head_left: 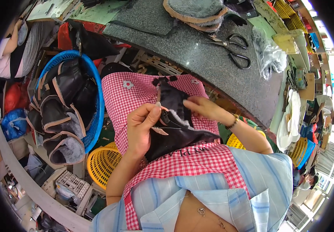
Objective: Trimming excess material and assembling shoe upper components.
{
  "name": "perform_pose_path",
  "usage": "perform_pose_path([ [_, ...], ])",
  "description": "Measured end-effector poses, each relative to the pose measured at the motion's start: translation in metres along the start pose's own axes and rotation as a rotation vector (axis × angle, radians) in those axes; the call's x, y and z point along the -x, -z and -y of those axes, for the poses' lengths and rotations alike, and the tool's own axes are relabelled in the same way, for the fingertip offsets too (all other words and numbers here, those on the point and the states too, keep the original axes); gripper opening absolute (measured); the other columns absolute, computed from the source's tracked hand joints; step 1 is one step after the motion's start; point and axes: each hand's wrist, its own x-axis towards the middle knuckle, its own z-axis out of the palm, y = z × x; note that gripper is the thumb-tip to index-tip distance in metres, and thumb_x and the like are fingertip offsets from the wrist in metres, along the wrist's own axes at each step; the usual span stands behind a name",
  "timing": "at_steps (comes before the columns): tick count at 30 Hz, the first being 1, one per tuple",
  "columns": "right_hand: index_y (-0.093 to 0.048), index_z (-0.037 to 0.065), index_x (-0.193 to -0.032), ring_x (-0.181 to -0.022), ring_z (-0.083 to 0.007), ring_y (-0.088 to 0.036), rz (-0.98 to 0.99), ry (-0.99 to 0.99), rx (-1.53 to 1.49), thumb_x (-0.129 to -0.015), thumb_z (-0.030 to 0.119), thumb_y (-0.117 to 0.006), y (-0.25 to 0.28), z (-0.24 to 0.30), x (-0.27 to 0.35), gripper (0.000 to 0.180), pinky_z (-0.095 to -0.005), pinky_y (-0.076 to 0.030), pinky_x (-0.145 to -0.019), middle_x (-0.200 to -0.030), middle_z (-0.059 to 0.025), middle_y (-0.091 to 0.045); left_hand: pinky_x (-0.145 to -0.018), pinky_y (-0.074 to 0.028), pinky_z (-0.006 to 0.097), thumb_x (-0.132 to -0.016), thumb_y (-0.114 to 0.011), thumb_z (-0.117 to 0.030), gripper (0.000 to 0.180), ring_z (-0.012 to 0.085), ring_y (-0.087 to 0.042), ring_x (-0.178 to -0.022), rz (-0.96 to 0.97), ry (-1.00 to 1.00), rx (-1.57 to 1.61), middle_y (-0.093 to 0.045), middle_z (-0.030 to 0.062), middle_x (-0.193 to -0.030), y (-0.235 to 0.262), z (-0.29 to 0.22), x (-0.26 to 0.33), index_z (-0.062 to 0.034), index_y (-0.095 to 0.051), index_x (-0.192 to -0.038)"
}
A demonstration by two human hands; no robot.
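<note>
I hold a black boot upper (174, 123) on my lap, over my pink checked apron (136, 92), so it stays put. My left hand (141, 129) is closed around its zipper edge. My right hand (201, 108) pinches its furry top. It looks dark, soft and floppy.

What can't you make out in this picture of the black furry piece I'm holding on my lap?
Head view only:
- The lower part of the black fur-lined shoe piece is hidden behind the left hand.
- Whether the right hand's fingers pinch the fur or only touch it is too small to tell.
- The blue plastic basket's contents below the top dark boot uppers are covered.
</note>
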Motion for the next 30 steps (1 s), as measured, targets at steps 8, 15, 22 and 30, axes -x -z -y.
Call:
perform_pose_path([
  [8,-0.053,0.001,-0.117,-0.063,-0.0068,-0.055,-0.138,0.257,-0.614,-0.086,0.008,-0.064,-0.031,-0.012,-0.026,0.034,-0.0189,-0.043,-0.053,-0.084,0.0021,-0.058,-0.063,-0.043,0.019,-0.093,-0.057,-0.012,0.012,0.0041,-0.053,-0.066,-0.021,-0.031,-0.164,-0.060,-0.0017,-0.079,-0.008,0.003,0.008,-0.0029,-0.060,-0.086],
  [15,-0.058,-0.002,-0.117,-0.053,-0.0155,-0.052,-0.451,1.292,0.845,-0.065,0.004,-0.064,-0.027,0.075,0.060,0.053,-0.0289,-0.043,-0.041,-0.069,-0.0050,-0.040,-0.078,-0.044,0.024,-0.089,-0.061,-0.010,0.009,0.0100,-0.056,-0.082,0.100,0.220,-0.044,-0.062,0.0015,-0.086,0.041,-0.046,0.006,-0.0025,-0.066,-0.087],
  [22,-0.058,-0.004,-0.108,-0.062,-0.0291,-0.059,0.180,1.261,0.604,-0.071,0.008,-0.063,-0.034,0.096,0.052,0.039,-0.0367,-0.050,-0.053,-0.081,-0.0130,-0.051,-0.071,-0.045,0.020,-0.088,-0.063,-0.009,0.008,0.0052,-0.056,-0.077,0.019,0.200,-0.401,-0.064,-0.0016,-0.084,0.025,-0.026,0.016,-0.0019,-0.065,-0.091],
  [30,-0.060,-0.001,-0.114,-0.090,-0.0136,-0.059,0.040,1.084,-0.068,-0.089,0.009,-0.056,-0.033,0.142,-0.034,0.028,-0.0276,-0.047,-0.081,-0.101,-0.0097,-0.064,-0.053,-0.040,0.017,-0.089,-0.061,-0.006,0.008,0.0019,-0.052,-0.062,-0.029,-0.048,-0.612,-0.062,-0.0022,-0.074,-0.001,-0.040,0.010,0.0003,-0.066,-0.090],
])
